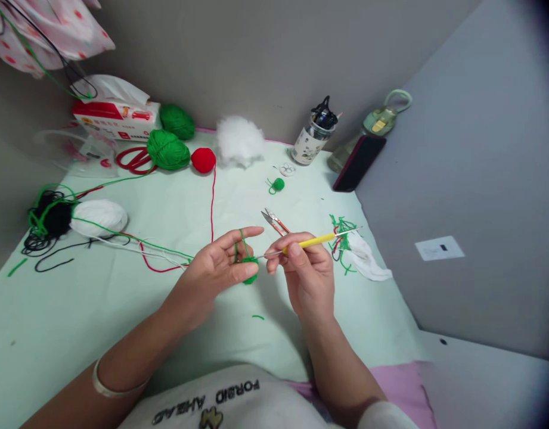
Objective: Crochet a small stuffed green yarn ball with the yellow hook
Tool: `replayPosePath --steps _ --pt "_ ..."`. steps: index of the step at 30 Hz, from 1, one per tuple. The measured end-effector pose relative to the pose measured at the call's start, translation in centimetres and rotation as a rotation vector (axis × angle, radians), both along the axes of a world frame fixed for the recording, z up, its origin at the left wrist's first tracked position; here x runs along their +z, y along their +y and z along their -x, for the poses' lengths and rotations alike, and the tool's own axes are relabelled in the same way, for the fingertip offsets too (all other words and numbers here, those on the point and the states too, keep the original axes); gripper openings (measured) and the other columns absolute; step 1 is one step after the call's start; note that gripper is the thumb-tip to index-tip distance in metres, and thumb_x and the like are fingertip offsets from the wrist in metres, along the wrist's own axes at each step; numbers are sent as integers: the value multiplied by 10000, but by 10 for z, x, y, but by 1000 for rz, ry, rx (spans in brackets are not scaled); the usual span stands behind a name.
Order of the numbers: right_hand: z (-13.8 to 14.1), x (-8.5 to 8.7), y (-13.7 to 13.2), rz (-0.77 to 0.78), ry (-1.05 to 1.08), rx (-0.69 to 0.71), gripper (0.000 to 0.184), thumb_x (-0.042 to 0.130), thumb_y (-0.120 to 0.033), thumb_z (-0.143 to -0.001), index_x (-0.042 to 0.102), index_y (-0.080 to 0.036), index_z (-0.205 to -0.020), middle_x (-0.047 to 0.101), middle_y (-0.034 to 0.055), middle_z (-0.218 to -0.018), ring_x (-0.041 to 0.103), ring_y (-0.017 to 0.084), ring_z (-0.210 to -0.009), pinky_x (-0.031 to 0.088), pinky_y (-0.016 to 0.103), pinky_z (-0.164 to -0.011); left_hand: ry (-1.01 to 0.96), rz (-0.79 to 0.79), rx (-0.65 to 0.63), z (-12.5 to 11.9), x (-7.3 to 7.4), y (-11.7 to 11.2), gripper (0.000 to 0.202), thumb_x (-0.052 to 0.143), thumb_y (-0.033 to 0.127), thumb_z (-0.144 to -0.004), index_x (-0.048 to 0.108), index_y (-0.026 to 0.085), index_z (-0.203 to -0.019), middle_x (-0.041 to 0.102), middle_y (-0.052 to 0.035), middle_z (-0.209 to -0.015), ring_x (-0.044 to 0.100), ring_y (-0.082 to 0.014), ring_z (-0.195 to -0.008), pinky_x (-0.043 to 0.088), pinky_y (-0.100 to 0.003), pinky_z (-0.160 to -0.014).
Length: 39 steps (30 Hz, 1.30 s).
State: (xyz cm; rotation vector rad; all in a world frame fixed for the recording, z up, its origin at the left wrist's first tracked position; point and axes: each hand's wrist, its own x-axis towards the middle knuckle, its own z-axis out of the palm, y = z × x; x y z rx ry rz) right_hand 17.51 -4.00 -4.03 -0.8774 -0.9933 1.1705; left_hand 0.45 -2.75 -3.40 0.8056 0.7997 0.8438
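At the centre of the frame, a small green crochet piece (249, 277) is pinched between the thumb and fingers of the left hand (207, 268); the index finger is extended, and green yarn (244, 239) is looped over it. A yellow-handled hook (318, 241) is gripped by the closed fingers of the right hand (312, 280). The hook's metal tip is directed at the right edge of the piece; whether a stitch is entered cannot be told. Snips (281, 226) with parted blades are positioned on the bench (99, 322), just beyond the right hand. Yarn scraps (343, 227) are located right of centre. A red yarn ball (203, 160) and white stuffing (241, 142) are placed side by side at upper centre.
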Motion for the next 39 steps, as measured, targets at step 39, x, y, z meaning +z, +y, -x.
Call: replayPosePath --steps 39 --pt "-1 -2 1 3 9 82 157 674 -351 -932 719 -215 -866 713 6 -747 621 118 -551 529 259 -525 -40 7 -48 -4 2 -3 473 698 251 -842 658 271 -1312 590 1 -897 542 -145 -825 450 -271 -784"
